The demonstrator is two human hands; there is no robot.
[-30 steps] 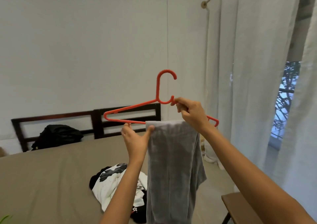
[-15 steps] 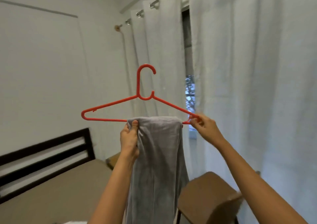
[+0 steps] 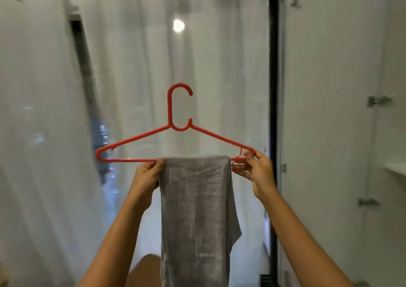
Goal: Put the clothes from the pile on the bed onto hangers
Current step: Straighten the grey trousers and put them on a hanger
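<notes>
A red plastic hanger is held up in front of me, hook upward. A grey garment is folded over its bottom bar and hangs straight down past the lower edge of the view. My left hand pinches the garment's left top corner at the bar. My right hand grips the hanger's right end beside the garment's right edge. The bed and the clothes pile are out of view.
White curtains fill the view behind the hanger, with a dark vertical frame at their right. A white door or cabinet panel with metal hinges stands on the right. A brown rounded surface shows at the bottom.
The view has swung right, away from the bed toward the curtains and the white panel. My right hand slid from the hanger's neck to its right end. The garment stays on the bar.
</notes>
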